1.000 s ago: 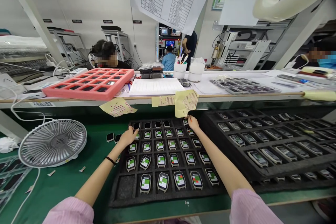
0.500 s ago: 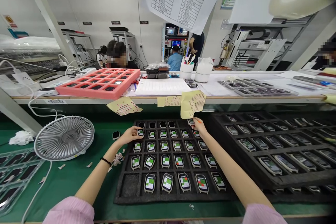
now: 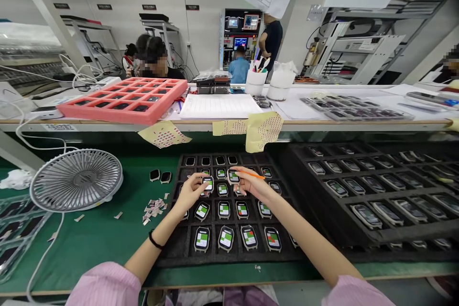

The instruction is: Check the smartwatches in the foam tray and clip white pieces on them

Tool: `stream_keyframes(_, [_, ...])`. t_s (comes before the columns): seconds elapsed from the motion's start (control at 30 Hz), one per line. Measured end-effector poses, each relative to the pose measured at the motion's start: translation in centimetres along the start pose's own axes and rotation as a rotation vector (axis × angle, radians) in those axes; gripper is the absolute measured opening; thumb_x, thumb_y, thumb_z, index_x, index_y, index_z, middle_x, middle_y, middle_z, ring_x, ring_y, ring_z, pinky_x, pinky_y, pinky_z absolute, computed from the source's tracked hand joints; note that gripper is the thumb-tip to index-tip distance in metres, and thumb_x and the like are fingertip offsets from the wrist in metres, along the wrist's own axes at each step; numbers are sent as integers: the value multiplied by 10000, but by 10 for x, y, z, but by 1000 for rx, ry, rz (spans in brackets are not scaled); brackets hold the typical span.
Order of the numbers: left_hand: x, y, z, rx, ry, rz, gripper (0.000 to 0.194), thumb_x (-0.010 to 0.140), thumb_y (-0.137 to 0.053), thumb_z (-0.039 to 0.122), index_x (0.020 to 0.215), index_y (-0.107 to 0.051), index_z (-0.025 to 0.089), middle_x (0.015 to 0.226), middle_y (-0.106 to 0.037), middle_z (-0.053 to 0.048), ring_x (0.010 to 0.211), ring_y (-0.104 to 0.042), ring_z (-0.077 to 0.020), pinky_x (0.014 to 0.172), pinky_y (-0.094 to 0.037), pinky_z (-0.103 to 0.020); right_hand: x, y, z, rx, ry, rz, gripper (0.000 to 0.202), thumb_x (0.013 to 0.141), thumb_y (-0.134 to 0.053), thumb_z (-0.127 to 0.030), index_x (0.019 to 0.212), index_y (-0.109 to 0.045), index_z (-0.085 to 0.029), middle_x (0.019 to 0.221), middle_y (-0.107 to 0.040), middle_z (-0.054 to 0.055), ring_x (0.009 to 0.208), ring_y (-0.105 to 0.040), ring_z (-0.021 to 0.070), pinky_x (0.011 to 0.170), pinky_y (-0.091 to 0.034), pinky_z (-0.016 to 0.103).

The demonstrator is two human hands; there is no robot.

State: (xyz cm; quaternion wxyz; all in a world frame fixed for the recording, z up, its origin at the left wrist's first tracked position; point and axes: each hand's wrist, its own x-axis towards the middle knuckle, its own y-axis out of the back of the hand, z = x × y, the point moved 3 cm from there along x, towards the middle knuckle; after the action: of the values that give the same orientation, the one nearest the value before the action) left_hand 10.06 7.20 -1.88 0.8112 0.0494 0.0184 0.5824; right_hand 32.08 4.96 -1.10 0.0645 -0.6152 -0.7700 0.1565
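Note:
My left hand (image 3: 193, 190) pinches a smartwatch (image 3: 208, 183) with a lit green-and-white screen, held above the black foam tray (image 3: 175, 245). Close beside it, my right hand (image 3: 253, 186) grips another smartwatch (image 3: 234, 176) near its upper edge. A thin orange stick (image 3: 251, 173) lies along the fingers of the right hand. Below the hands, rows of watches sit in the tray's compartments, most with green-and-white screens. One front-row watch (image 3: 273, 239) shows red patches as well. Several dark-screened watches, such as one at the far left (image 3: 190, 161), fill part of the back row.
Two dark watches (image 3: 165, 177) and scattered paper bits (image 3: 155, 210) lie on the green mat left of the tray. A grey fan (image 3: 77, 179) stands further left. Stacked black trays (image 3: 322, 215) rise at right. Yellow sticker sheets (image 3: 264, 130) hang from the shelf edge (image 3: 201, 126).
Both hands have come inward from the tray's back corners and now hold watches close together near the middle. The right hand has lifted a watch from the back right. The camera view has shifted.

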Motion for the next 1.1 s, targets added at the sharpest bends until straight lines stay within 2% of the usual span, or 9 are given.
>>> stream_keyframes(0.1, [-2,1,-9,-10,-17,70,461,773,-599,546,1033,-563,168,743,-598,-6,472,-508,-82,393,-350,-198,-6,-12,1,3,14,-55,376,793,-686,-318,1132,-570,-202,806,-662,40,638,-673,172,422,-426,213])
stream_keyframes(0.27, [-7,-1,-8,-63,-20,58,467,772,-616,534,1050,-563,162,816,-636,-39,507,-517,-85,388,-355,-185,-14,-25,-3,-107,39,-99,371,780,-700,-288,1114,-554,-221,950,-638,51,693,-691,178,461,-466,227])
stream_keyframes(0.37, [-11,-4,-3,-89,-36,27,437,778,-627,500,1052,-560,166,852,-637,-46,529,-526,-85,393,-368,-178,-15,-27,-4,-162,74,-72,318,800,-679,-309,1079,-561,-213,870,-627,29,630,-682,163,418,-432,210])
stream_keyframes(0.53, [-15,-7,-2,-70,-48,3,409,763,-655,455,1044,-546,180,922,-628,-53,601,-561,-107,480,-465,-212,-16,-26,-3,-212,107,-16,248,878,-574,-385,1043,-572,-199,702,-613,3,525,-651,154,385,-403,215])
stream_keyframes(0.7, [-16,-7,-3,-62,-51,-8,417,743,-684,421,1043,-529,177,930,-618,-51,653,-572,-115,589,-520,-249,-19,-32,-7,-222,127,-83,272,871,-584,-386,1076,-550,-209,784,-631,21,591,-676,169,406,-429,217])
stream_keyframes(0.9, [-17,-7,-2,-37,-55,0,396,778,-640,469,1038,-548,184,918,-628,-58,677,-581,-138,523,-486,-226,-22,-36,-8,-268,142,-161,281,880,-582,-360,1125,-524,-234,985,-627,58,676,-697,176,431,-461,224])
stream_keyframes(1.1, [-17,-4,-4,-76,-58,-12,391,828,-552,505,1033,-591,174,897,-638,-55,543,-481,-93,424,-364,-203,-22,-34,-7,-269,158,-143,286,884,-573,-368,1123,-514,-223,960,-623,63,676,-704,188,420,-452,226])
